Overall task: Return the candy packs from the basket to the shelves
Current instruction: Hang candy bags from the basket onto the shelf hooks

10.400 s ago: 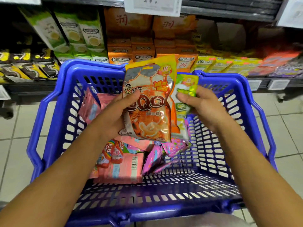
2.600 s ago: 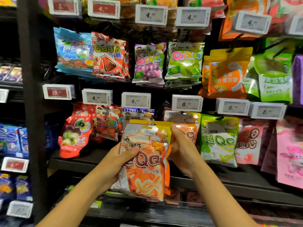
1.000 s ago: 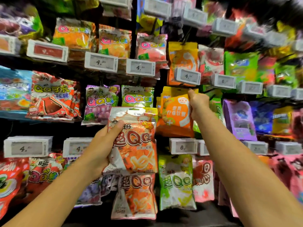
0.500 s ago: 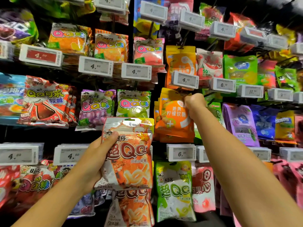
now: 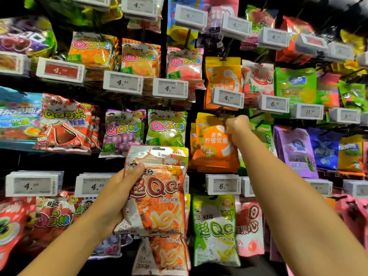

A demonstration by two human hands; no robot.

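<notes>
Dark peg-hook display rack [image 5: 196, 100], packs hanging in rows, white price tags [image 5: 123, 82] clipped at hook ends. Top visible row: orange, peach QQ packs [image 5: 185, 63]. Middle row: cola pack [image 5: 65, 124], grape pack [image 5: 122, 132], green QQ pack [image 5: 166, 128], orange lemon-candy packs [image 5: 214, 142], purple pack [image 5: 294, 150]. Bottom row: red packs at left, cola-flavour pack [image 5: 159, 255], green lemonade pack [image 5: 215, 232].

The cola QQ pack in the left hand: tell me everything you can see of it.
The cola QQ pack is a glossy orange, white and silver foil pouch with dark red lettering and a hang slot on top. It is upright, facing the camera, unopened. The left hand grips its left edge, thumb on the front, before matching hung packs.
</notes>
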